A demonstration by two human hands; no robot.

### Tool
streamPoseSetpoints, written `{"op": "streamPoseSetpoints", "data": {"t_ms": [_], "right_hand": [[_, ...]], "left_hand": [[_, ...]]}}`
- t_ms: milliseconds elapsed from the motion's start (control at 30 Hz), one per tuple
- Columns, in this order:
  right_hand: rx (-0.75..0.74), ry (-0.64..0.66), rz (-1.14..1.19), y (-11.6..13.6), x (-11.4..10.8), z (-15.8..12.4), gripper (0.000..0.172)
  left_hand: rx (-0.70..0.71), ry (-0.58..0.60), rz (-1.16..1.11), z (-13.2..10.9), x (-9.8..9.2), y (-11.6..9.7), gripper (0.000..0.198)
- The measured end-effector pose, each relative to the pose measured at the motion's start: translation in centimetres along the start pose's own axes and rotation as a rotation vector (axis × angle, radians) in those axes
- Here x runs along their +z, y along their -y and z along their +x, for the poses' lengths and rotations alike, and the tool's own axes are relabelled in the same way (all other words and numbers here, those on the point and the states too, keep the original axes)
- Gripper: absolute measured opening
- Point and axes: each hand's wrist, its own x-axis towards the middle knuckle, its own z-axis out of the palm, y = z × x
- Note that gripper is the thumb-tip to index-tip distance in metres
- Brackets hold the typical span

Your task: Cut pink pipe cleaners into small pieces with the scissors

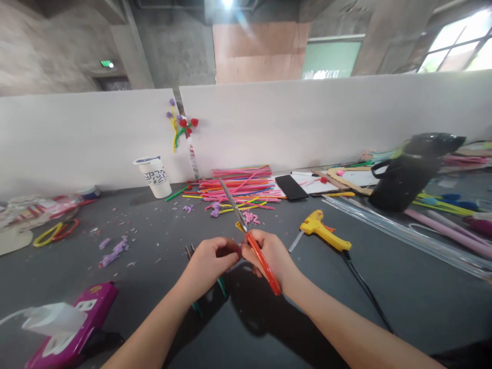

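My right hand (271,253) is closed around a pair of scissors with a red-orange handle (263,264). The metal blades (230,200) point up and away from me, over the table. My left hand (209,264) is closed in a pinch, its thumb and fingertips meeting the right fingertips. Whatever sits between the fingertips is hidden. Under and beside the left hand show dark thin tips and green pieces (222,287); I cannot tell whether it holds them. Beyond the hands lie pink curled scraps (251,218) and a purple fuzzy scrap (215,209).
Bundled pipe cleaners (238,187) lie ahead near a black phone (291,187). A yellow glue gun (325,230) with a cord is at right, before a black jug (413,171). A white cup (154,177), yellow-orange scissors (56,233) and a purple power strip (98,302) are left.
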Motion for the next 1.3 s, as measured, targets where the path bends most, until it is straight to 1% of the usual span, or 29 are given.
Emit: {"op": "streamPoseSetpoints", "data": {"t_ms": [67, 167, 200, 300, 400, 567, 667, 767, 867, 1000, 1167, 1300], "right_hand": [[-0.025, -0.017, -0.039, -0.1, -0.1, 0.1, 0.007], [-0.131, -0.053, -0.171, -0.3, -0.7, 0.0, 0.011], [-0.159, -0.048, -0.224, -0.4, -0.9, -0.1, 0.014], [-0.162, -0.02, -0.332, -0.8, -1.5, -0.5, 0.018], [-0.186, 0.015, -0.439, -0.9, -1.9, -1.3, 0.022], [-0.279, -0.054, -0.829, -0.6, -2.0, -2.4, 0.028], [-0.327, -0.086, -0.976, -0.8, -2.0, -2.6, 0.033], [-0.376, -0.126, -1.084, -1.3, -1.8, -2.6, 0.035], [-0.4, -0.146, -1.135, -1.5, -1.6, -2.5, 0.038], [-0.438, -0.16, -1.151, -1.6, -1.4, -2.4, 0.039], [-0.464, -0.182, -1.173, -1.5, -1.3, -2.4, 0.036], [-0.463, -0.173, -1.2, -1.5, -1.4, -2.4, 0.03]], "left_hand": [[0.001, -0.006, -0.087, 0.1, -0.1, 0.1, 0.011], [0.0, -0.057, -0.314, 0.1, -0.5, -0.1, 0.009], [-0.006, -0.082, -0.398, 0.1, -0.6, -0.2, 0.01], [-0.032, -0.143, -0.609, 0.0, -1.0, -0.6, 0.011], [-0.005, -0.198, -0.711, -0.2, -1.2, -0.9, 0.011], [0.084, -0.292, -0.782, -0.3, -1.2, -1.1, 0.007], [0.121, -0.325, -0.795, -0.3, -1.1, -1.0, 0.005], [0.161, -0.334, -0.782, -0.4, -1.1, -0.9, 0.002], [0.188, -0.326, -0.778, -0.5, -1.0, -0.9, 0.001], [0.174, -0.325, -0.781, -0.5, -1.0, -1.0, 0.002], [0.172, -0.335, -0.793, -0.5, -1.0, -1.0, 0.002], [0.182, -0.339, -0.785, -0.6, -1.1, -1.0, 0.001]]}}
